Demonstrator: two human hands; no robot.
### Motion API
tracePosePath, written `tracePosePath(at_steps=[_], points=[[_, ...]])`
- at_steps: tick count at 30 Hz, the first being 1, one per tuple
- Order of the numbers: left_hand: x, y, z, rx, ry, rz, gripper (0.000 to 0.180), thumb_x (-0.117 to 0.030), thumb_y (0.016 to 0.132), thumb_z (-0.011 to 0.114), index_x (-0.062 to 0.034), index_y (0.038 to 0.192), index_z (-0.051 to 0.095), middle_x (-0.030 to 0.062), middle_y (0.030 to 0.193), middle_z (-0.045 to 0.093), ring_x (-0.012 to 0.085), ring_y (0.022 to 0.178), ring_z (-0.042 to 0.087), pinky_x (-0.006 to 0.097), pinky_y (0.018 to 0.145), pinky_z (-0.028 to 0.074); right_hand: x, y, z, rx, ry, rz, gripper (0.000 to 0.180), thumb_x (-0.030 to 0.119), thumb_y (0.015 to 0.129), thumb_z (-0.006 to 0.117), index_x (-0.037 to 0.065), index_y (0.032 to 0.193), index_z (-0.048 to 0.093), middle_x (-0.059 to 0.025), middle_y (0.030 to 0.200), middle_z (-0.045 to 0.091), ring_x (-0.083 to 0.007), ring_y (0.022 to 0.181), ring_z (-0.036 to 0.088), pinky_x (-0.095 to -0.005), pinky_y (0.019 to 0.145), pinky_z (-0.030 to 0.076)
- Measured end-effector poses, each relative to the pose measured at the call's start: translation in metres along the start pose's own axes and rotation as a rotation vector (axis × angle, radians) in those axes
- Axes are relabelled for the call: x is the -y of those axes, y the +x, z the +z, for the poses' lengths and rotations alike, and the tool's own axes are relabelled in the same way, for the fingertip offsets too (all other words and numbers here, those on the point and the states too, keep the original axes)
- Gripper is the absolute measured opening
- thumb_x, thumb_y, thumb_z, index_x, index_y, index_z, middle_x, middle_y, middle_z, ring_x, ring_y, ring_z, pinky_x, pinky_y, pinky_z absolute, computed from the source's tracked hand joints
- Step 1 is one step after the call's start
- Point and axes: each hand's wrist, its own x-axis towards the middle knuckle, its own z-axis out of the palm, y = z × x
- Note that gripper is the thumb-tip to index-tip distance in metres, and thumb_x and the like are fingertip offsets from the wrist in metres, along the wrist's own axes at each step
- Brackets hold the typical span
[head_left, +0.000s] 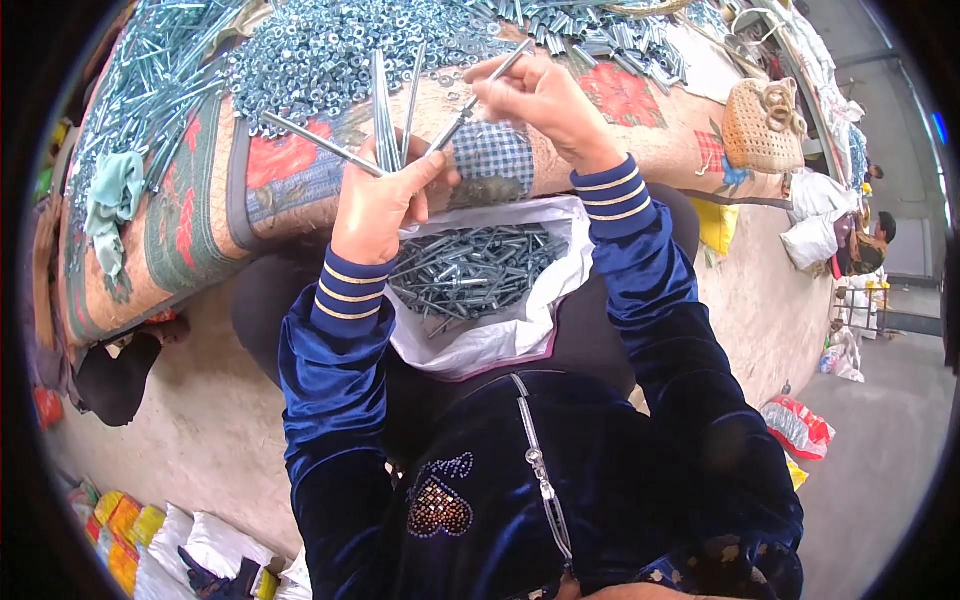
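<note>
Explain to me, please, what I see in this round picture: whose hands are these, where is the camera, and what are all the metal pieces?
There is no machine here. A person wears a camera on the head, and it looks down at that person's own arms in blue sleeves. The wide lens makes the picture round and bends straight edges.

The left hand holds a bunch of long metal bolts that fan upward. The right hand grips one bolt at its top end with the fingers.

In front lies a table with a flowered cloth. On it are a heap of small nuts and more bolts. On the lap, an open white bag holds a pile of bolts.
</note>
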Motion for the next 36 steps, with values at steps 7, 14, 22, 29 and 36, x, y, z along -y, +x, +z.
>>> tracePosePath(at_steps=[7, 14, 22, 29, 36], points=[[0.006, -0.004, 0.014, -0.158, 0.253, 0.162, 0.012, -0.007, 0.084, 0.061, 0.0018, 0.088, 0.054, 0.0097, 0.067, 0.064, 0.0082, 0.041, 0.05, 0.02, 0.036, 0.037, -0.002, -0.002, 0.016, 0.028, -0.082, 0.056, 0.022, 0.028, 0.082, 0.069, 0.007, 0.085, 0.064, 0.0048, 0.07, 0.057, -0.0022, 0.061, 0.049, -0.0174, 0.053, 0.037], [0.008, 0.0, 0.019, -0.16, 0.315, 0.241, 0.014, -0.011, 0.086, 0.061, 0.0003, 0.091, 0.055, 0.0074, 0.065, 0.063, 0.0076, 0.04, 0.049, 0.02, 0.035, 0.035, -0.012, 0.0, 0.01, -0.099, -0.217, -0.026, 0.032, 0.03, 0.078, 0.073, -0.001, 0.082, 0.067, -0.0053, 0.064, 0.062, -0.0066, 0.062, 0.056, -0.0247, 0.056, 0.045], [0.003, 0.0, -0.004, -0.024, 0.001, -0.14, 0.03, -0.03, 0.09, 0.058, -0.0058, 0.108, 0.059, 0.0, 0.063, 0.056, 0.0043, 0.044, 0.047, 0.017, 0.035, 0.029, -0.025, 0.015, -0.096, -0.383, -0.995, -0.01, 0.033, 0.025, 0.077, 0.068, 0.004, 0.103, 0.066, -0.0115, 0.083, 0.067, -0.019, 0.076, 0.065, -0.0299, 0.068, 0.05], [0.002, 0.003, -0.005, 0.078, -0.101, -0.239, 0.025, -0.025, 0.091, 0.057, -0.0065, 0.107, 0.06, 0.0016, 0.062, 0.057, 0.0049, 0.042, 0.046, 0.016, 0.035, 0.029, -0.057, 0.033, -0.119, -0.329, -1.059, 0.061, 0.032, 0.021, 0.08, 0.067, 0.004, 0.106, 0.062, -0.0094, 0.084, 0.066, -0.0161, 0.075, 0.064, -0.0282, 0.065, 0.05], [-0.001, 0.001, 0.0, 0.218, -0.071, -0.292, 0.027, -0.022, 0.093, 0.054, -0.0009, 0.11, 0.057, -0.0015, 0.058, 0.047, 0.0016, 0.039, 0.034, 0.015, 0.034, 0.024, -0.017, 0.005, -0.035, -0.089, 0.611, 0.106, 0.026, 0.013, 0.087, 0.062, 0.001, 0.11, 0.057, -0.0092, 0.096, 0.065, -0.0145, 0.085, 0.064, -0.0277, 0.079, 0.053]])
